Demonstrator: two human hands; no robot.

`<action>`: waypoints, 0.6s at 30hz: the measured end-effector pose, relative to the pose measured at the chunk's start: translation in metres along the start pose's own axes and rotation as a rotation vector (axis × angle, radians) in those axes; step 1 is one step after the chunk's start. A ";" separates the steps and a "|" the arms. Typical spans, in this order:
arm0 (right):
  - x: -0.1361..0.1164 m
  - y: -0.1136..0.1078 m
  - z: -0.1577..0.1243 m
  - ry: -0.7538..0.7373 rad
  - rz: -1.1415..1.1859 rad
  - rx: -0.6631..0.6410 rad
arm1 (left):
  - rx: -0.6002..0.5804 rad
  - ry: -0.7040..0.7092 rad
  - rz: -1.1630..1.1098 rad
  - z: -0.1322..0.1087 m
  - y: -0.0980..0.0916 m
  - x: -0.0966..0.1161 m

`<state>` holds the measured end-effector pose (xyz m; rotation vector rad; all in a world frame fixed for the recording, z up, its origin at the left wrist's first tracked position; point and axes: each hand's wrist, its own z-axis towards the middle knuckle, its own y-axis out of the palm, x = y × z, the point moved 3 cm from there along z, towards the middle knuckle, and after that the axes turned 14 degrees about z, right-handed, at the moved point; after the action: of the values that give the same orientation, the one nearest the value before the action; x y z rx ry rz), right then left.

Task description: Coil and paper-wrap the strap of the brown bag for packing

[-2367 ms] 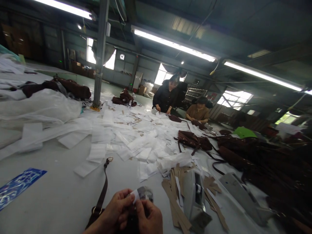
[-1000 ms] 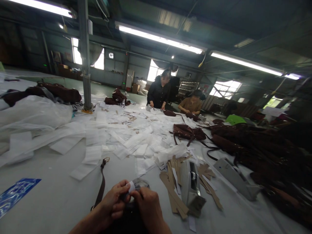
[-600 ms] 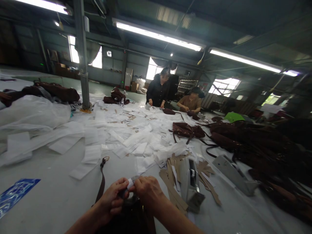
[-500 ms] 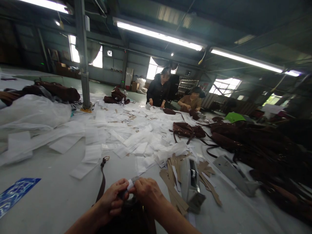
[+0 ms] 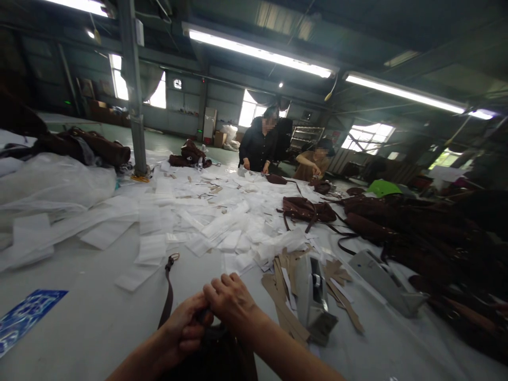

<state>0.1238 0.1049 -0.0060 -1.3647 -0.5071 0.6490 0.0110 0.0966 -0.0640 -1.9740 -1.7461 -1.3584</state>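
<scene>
Low in the centre of the head view, a dark bag (image 5: 214,360) stands close to my body. Its curved handle (image 5: 216,332) rises between my hands, partly hidden. My left hand (image 5: 184,323) is closed around the handle, thumb uppermost. Over the same spot, my right hand (image 5: 232,301) has its fingers curled down against the left fingertips; what they pinch is hidden. A dark strap (image 5: 168,291) with a metal clasp at its end lies on the table just left of my hands.
Grey tape dispensers (image 5: 313,301) and brown card strips (image 5: 280,296) are to the right. White wrapping sheets (image 5: 222,227) cover the table's middle. Dark brown bags (image 5: 381,227) pile up at right. A blue patterned packet (image 5: 27,317) lies at left. Two people (image 5: 257,143) work across the table.
My right hand has shifted slightly up and curled over the left fingertips, covering the white piece seen between them before. My left hand stays on the handle. The seated person's arm has lifted.
</scene>
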 end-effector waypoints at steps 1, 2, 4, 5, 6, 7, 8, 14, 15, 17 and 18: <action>0.000 0.002 0.001 -0.018 0.011 -0.017 | 0.001 -0.016 -0.003 0.000 0.000 0.000; -0.001 0.004 0.001 -0.024 0.020 -0.034 | -0.007 -0.016 0.005 0.001 -0.001 0.000; 0.000 0.009 0.002 -0.016 0.025 -0.056 | -0.017 0.019 0.086 0.003 -0.003 0.001; 0.001 0.011 0.003 -0.016 0.026 -0.059 | -0.013 0.042 0.168 0.004 -0.004 0.002; 0.002 0.013 0.004 -0.019 0.029 -0.060 | 0.006 0.074 0.268 0.004 -0.006 0.002; 0.003 0.013 0.006 -0.017 0.034 -0.057 | 0.046 0.131 0.381 0.004 -0.008 0.004; 0.005 0.014 0.007 -0.012 0.040 -0.052 | 0.106 0.222 0.500 0.003 -0.010 0.006; 0.010 0.011 0.014 -0.018 0.118 -0.070 | 0.419 0.748 1.039 -0.014 -0.013 0.014; 0.008 0.011 0.015 -0.021 0.126 -0.081 | 0.427 0.740 1.079 -0.015 -0.013 0.013; 0.005 0.009 0.015 -0.006 0.143 -0.118 | 0.419 0.710 1.111 -0.014 -0.014 0.010; 0.004 0.007 0.015 0.012 0.159 -0.136 | 0.421 0.691 1.114 -0.012 -0.016 0.009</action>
<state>0.1161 0.1187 -0.0107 -1.5476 -0.4422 0.7464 -0.0102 0.0995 -0.0575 -1.4978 -0.3968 -0.9312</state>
